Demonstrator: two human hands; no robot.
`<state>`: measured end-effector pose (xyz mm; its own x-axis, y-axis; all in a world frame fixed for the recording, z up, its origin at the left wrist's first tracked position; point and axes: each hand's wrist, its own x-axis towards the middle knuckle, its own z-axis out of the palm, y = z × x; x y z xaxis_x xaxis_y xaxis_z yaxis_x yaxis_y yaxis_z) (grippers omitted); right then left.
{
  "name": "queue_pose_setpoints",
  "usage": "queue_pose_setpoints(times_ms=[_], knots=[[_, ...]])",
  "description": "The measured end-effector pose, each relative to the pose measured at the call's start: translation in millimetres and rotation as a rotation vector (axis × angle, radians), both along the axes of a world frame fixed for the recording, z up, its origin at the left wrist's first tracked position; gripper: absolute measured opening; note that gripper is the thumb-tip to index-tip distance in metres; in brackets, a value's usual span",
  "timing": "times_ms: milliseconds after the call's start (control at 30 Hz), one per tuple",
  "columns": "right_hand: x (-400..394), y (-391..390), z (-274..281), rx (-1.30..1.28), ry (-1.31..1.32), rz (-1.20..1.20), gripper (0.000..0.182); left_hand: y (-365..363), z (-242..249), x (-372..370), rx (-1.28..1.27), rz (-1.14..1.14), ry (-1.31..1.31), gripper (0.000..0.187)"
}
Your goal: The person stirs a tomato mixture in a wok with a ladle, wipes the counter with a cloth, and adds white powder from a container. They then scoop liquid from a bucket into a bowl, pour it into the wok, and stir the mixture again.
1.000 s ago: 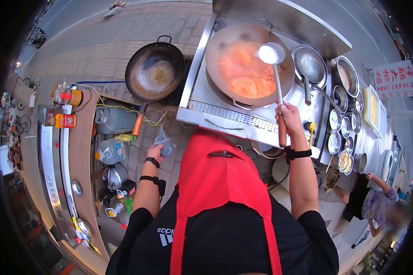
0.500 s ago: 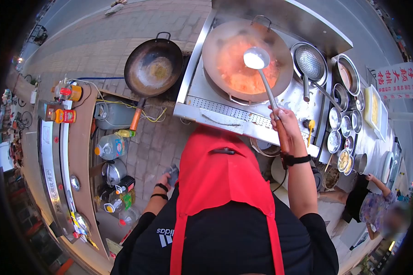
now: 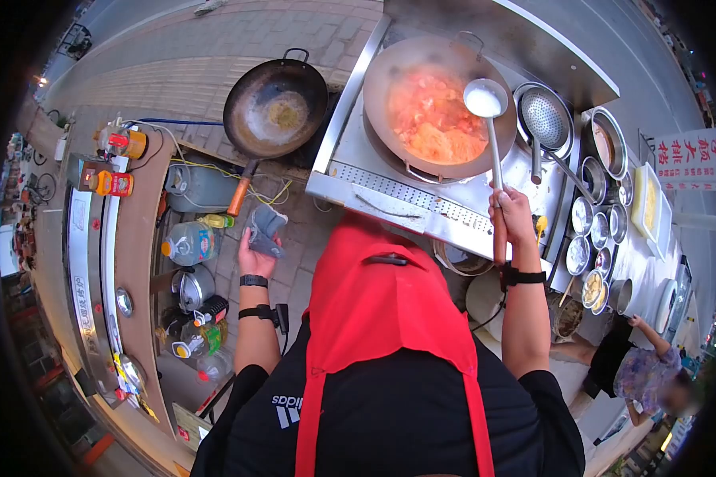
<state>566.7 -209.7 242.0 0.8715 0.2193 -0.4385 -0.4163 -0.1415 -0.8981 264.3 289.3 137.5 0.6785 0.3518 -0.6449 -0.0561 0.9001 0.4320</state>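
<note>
Head view: a stainless-steel stove (image 3: 422, 208) stands ahead of the person, and a table (image 3: 648, 274) with metal bowls (image 3: 578, 254) lies to its right. On the stove sits a large wok (image 3: 380, 103), holding steaming red-orange food (image 3: 433, 111). Left of the stove is a smaller, darker wok (image 3: 250, 99), its orange-brown wooden handle (image 3: 243, 188) pointing back toward the person, who wears a red apron (image 3: 394, 310). Right of the large wok, a perforated strainer (image 3: 542, 115) rests over a metal basin (image 3: 567, 147).

A long ladle (image 3: 493, 149) slants across the stove, its bowl above the right side of the large wok; the bowl shows bright white, and whether that is liquid or glare I cannot tell. The right hand (image 3: 517, 216) has its fingers (image 3: 507, 200) wrapped together around the ladle near the top of its wooden grip. A folded grey cloth (image 3: 264, 226) is in the left hand (image 3: 256, 258), near the wooden handle's end. Here the fingers curl loosely, thumb apart from the others with the cloth between; how tightly they press I cannot tell.
</note>
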Motion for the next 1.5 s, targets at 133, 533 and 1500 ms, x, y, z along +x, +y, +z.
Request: queue_pose_setpoints(times_ms=[133, 533, 1500], knots=[[-16, -12, 17, 0.012, 0.104, 0.006, 0.028, -9, 13, 15, 0.047, -0.138, -0.036, 0.048], [-14, 39, 9, 0.227, 0.163, 0.118, 0.033, -32, -85, -18, 0.092, -0.339, 0.408, 0.036], [-28, 32, 8, 0.198, 0.154, 0.151, 0.031, -17, -79, -15, 0.098, -0.292, 0.338, 0.035]])
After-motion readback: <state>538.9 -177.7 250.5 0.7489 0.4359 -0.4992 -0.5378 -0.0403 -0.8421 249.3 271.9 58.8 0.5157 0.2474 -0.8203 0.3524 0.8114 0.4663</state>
